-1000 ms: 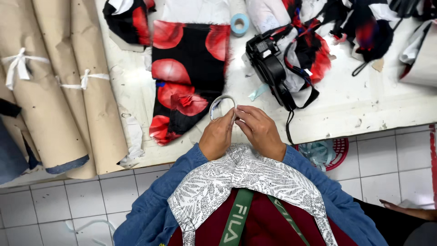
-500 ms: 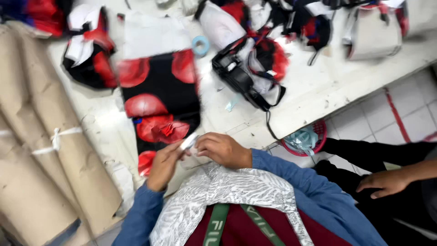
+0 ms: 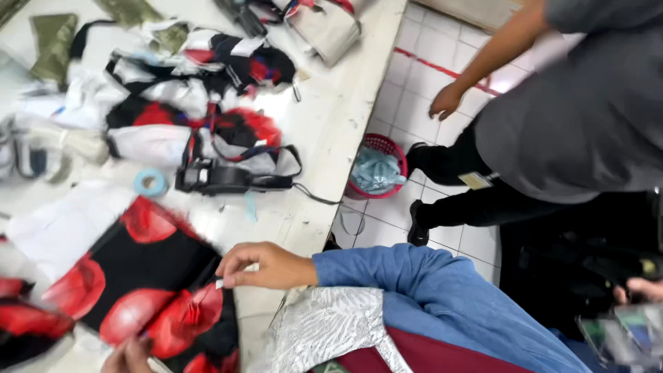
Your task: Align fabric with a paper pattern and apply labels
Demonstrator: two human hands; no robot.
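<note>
Bright, even overhead light washes the white worktop to glare near its far left corner. Motion blur smears the whole frame, worst at the left edge, where the red-and-black fabric loses its outline. Shadows are soft and faint.

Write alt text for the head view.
The right hand pinches a small white piece over black fabric with red petals on a white table; the left hand touches the fabric's near edge. Another person in grey stands beside a red basket.
</note>
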